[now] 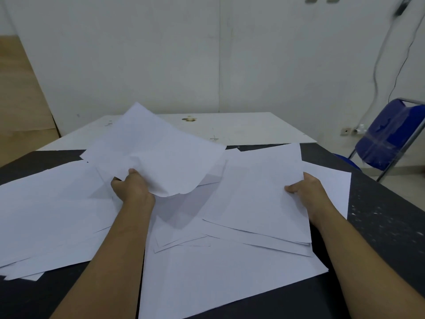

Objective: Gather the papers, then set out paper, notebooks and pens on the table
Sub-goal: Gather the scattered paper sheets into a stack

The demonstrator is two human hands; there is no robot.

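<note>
Several white paper sheets lie scattered over a dark table. My left hand grips a small bunch of sheets, lifted off the table and bending upward toward the far side. My right hand pinches the right edge of another sheet, with the thumb on top; this sheet is raised slightly over the pile. More loose sheets spread out at the left, and a large sheet lies near the front edge. No notebooks or pens are in view.
A white table adjoins the dark one at the far side, against a white wall. A blue folding chair stands at the right. Cables hang down the wall at the upper right.
</note>
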